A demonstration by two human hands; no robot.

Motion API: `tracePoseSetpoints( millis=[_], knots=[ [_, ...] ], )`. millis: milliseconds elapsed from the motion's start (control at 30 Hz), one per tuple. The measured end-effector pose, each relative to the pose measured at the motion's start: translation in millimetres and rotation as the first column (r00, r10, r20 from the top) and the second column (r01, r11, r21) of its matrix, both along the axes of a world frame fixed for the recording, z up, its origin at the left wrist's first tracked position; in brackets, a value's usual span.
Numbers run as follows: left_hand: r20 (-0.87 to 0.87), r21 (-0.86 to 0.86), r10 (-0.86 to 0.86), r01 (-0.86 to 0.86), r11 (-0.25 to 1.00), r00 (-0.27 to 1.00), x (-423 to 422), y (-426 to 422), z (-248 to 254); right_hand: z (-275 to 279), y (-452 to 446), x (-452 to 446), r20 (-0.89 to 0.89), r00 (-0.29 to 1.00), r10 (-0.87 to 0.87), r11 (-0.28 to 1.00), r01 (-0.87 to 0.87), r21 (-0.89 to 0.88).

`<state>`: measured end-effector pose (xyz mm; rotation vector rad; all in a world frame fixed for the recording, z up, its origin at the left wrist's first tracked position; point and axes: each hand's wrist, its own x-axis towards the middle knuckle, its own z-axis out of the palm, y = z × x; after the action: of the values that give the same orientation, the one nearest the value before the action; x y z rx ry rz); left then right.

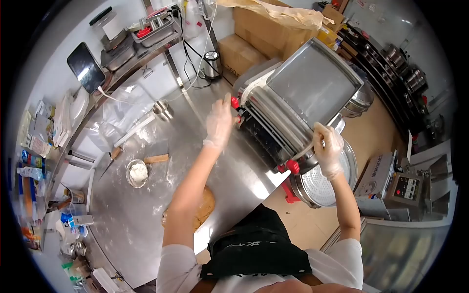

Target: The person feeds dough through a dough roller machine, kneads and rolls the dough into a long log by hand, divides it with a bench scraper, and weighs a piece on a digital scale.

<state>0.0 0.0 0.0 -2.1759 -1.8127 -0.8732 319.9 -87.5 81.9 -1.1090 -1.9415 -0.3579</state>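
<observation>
A dough sheeter (pixel 278 129) with steel rollers, red knobs and a raised grey tray (pixel 317 80) stands at the table's right edge. My left hand (pixel 219 124), in a clear glove, is at its far left end, fingers stretched beside a red knob (pixel 235 102); whether they touch it is unclear. My right hand (pixel 329 150), also gloved, has its fingers curled on the machine's near right side, by the tray's lower corner. Another red knob (pixel 292 166) sits left of that hand. Below my left forearm lies a brown dough lump (pixel 205 209), partly hidden by the arm.
On the steel table (pixel 132 219) are a bowl of flour (pixel 137 177), a dough scraper (pixel 156 158), a knife (pixel 115 154) and a metal cup (pixel 162 111). A perforated steamer tray (pixel 325 188) stands below the machine. Cardboard boxes (pixel 244 56) are behind.
</observation>
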Motion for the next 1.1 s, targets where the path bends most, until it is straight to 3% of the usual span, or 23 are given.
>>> tracePoseSetpoints(
  millis=[167,200,300,333,367,433,467,567,600,633,667,700,733,833,867,900,933,967,1000,1100],
  knots=[
    [-0.326,-0.063,-0.039,0.019,0.998,0.945,19,55,-7,3,14,29,-0.010,0.996,0.091,0.995,-0.092,-0.050],
    [-0.252,-0.060,-0.098,0.086,0.995,0.963,13,60,-1,0,17,31,-0.032,0.993,0.109,0.992,-0.111,-0.063],
    [0.025,-0.304,-0.226,0.223,0.926,0.974,-3,69,6,-3,21,31,-0.014,0.989,0.144,0.989,-0.145,-0.034],
    [0.525,-0.454,-0.178,0.451,0.768,0.832,-10,67,15,-3,22,31,-0.015,0.989,0.147,0.988,-0.148,-0.038],
    [0.731,-0.502,-0.060,0.595,0.627,0.680,-14,69,9,-2,22,30,-0.016,0.989,0.149,0.988,-0.150,-0.039],
    [0.912,-0.382,0.290,0.859,0.340,0.290,-20,78,-8,-1,22,31,0.002,0.988,0.152,0.987,-0.152,-0.044],
    [0.868,-0.231,0.486,0.948,0.220,0.099,-23,84,-14,-1,23,31,0.003,0.987,0.159,0.986,-0.158,-0.047],
    [0.808,-0.565,0.476,0.687,0.457,0.347,-2,65,24,-2,20,31,-0.009,0.987,0.159,0.986,-0.159,-0.058],
    [0.756,-0.645,0.461,0.412,0.643,0.465,8,59,32,-1,21,30,-0.014,0.987,0.163,0.985,-0.163,-0.058],
    [0.620,-0.502,0.153,0.239,0.831,0.770,8,58,29,-1,22,30,-0.009,0.987,0.158,0.986,-0.158,-0.058],
    [0.279,-0.253,-0.082,0.156,0.955,0.957,6,57,23,-2,22,29,-0.005,0.988,0.155,0.986,-0.155,-0.060],
    [0.060,-0.155,-0.176,0.183,0.971,0.983,7,57,17,-2,22,29,-0.001,0.989,0.151,0.987,-0.150,-0.062],
    [-0.166,-0.034,-0.219,0.216,0.976,0.962,8,56,11,-2,22,29,-0.010,0.988,0.156,0.985,-0.157,-0.068],
    [0.032,-0.328,-0.195,0.195,0.924,0.980,0,68,12,0,21,29,0.005,0.989,0.147,0.986,-0.146,-0.084],
    [0.355,-0.268,-0.322,0.426,0.864,0.877,-12,77,-3,-1,21,29,0.002,0.989,0.147,0.986,-0.146,-0.083],
    [0.711,-0.427,-0.156,0.596,0.680,0.686,-17,81,0,-2,21,29,-0.001,0.989,0.146,0.986,-0.146,-0.082],
    [0.895,-0.438,0.140,0.780,0.447,0.423,-20,85,3,-2,21,29,-0.003,0.989,0.146,0.986,-0.146,-0.079],
    [0.860,-0.300,0.486,0.926,0.230,0.158,-22,86,4,-3,21,30,0.002,0.990,0.144,0.987,-0.143,-0.078],
    [0.872,-0.184,0.486,0.960,0.209,0.062,-19,80,7,-3,20,31,0.007,0.990,0.141,0.987,-0.140,-0.078],
    [0.826,-0.506,0.468,0.780,0.369,0.314,-9,68,30,-2,21,31,0.007,0.988,0.152,0.985,-0.151,-0.084]
  ],
)
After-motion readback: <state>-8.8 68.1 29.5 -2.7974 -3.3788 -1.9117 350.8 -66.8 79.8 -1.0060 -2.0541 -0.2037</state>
